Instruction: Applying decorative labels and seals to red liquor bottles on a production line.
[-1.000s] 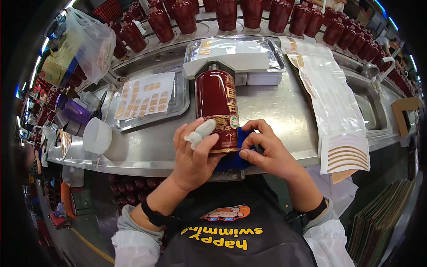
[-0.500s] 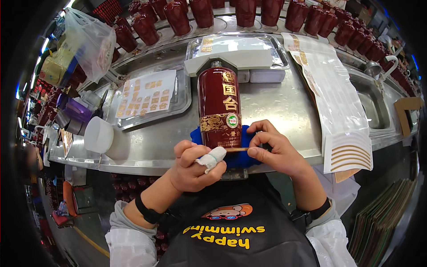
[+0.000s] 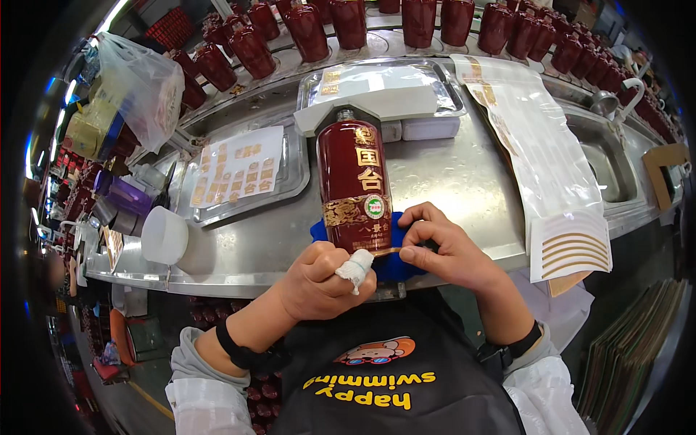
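Observation:
A dark red glazed bottle [image 3: 353,168] with gold lettering lies back on a support, neck away from me and base toward me. A blue cloth pad [image 3: 401,267] shows beneath its base. My left hand [image 3: 322,281] is closed at the bottle's lower left corner; a white cloth wrap [image 3: 356,269], apparently around its thumb, presses by the base edge. From there a thin gold label strip [image 3: 386,251] runs along the base. My right hand [image 3: 449,250] pinches the strip's right end between thumb and index finger, its other fingers curled. The bottle's underside is hidden.
White sheets with gold labels [image 3: 238,163] lie on a metal tray at left. Beside it stands a white round tub [image 3: 164,235]. Curved gold strips fill a backing sheet [image 3: 571,249] at the right edge. Red bottles [image 3: 304,32] line the back; a sink [image 3: 605,156] is at right.
My left fingers are curled tighter, and the white wrap sits slightly farther right along the base. The whole scene has shifted a little with my head. My right hand still pinches the strip.

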### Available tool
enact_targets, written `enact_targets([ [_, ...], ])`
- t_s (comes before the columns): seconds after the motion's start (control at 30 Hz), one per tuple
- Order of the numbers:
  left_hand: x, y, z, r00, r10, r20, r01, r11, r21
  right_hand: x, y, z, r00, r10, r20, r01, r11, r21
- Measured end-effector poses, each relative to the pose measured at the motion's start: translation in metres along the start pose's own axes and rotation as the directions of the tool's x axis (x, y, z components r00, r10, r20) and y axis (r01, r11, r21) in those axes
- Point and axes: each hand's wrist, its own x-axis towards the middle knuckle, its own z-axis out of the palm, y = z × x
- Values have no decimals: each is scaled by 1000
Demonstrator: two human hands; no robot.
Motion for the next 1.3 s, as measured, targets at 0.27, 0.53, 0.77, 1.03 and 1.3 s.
enact_targets([
  [0.27,9,5,3,1000,-7,22,6,999,53,0,1,-1,1000,-3,10,3,1000,4],
  [0.53,-5,3,1,992,-127,-21,127,992,-24,1,1,0,1000,-23,12,23,1000,-8],
  [0.77,-3,6,-5,915,-394,-84,401,911,97,1,2,-1,1000,-20,13,20,1000,10],
  [1.03,-7,8,-4,958,-278,-66,286,934,215,0,3,0,1000,-11,-1,11,1000,-17],
  [1.3,-19,3,-4,996,-53,-70,62,988,140,-1,3,-1,999,-50,3,50,998,-48],
])
